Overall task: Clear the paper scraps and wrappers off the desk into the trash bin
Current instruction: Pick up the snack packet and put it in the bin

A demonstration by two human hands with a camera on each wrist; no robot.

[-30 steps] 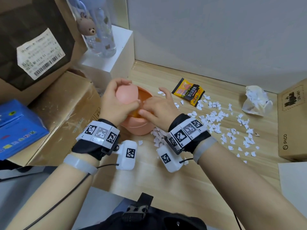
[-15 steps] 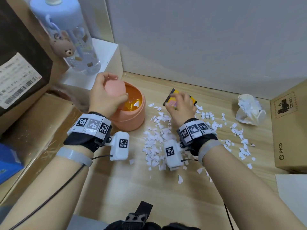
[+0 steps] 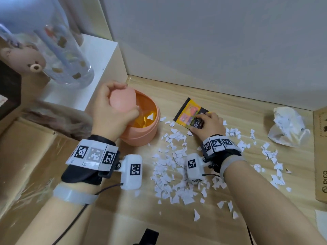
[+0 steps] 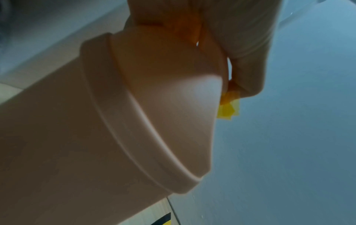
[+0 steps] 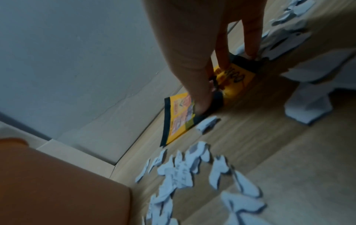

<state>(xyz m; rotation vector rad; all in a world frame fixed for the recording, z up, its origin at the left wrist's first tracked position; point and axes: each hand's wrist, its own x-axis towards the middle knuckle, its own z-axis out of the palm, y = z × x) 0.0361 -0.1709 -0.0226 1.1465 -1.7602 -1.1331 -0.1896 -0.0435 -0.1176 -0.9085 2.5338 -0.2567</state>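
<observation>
A small pink trash bin (image 3: 141, 137) with an orange liner (image 3: 143, 119) stands at the desk's back left. My left hand (image 3: 106, 110) grips its pink lid (image 3: 122, 99) and holds it tilted up; the left wrist view shows the fingers (image 4: 240, 45) curled over the lid (image 4: 173, 91). To the right of the bin lies a yellow and black wrapper (image 3: 189, 112). My right hand (image 3: 207, 124) pinches its near corner, thumb and fingers on the wrapper (image 5: 179, 121). Several white paper scraps (image 3: 169, 167) lie strewn across the wooden desk (image 3: 123, 218). One scrap shows inside the bin.
A crumpled white wad (image 3: 286, 128) lies at the back right, next to a cardboard box (image 3: 320, 156). On the left a clear bottle (image 3: 58, 55) with a bear charm stands on a white box (image 3: 95, 68). More cardboard (image 3: 26, 156) borders the left side. A grey wall closes the back.
My right hand left the bin, crossed to the right and came down on the wrapper. The left hand stayed on the raised lid. The head view swung left and closer.
</observation>
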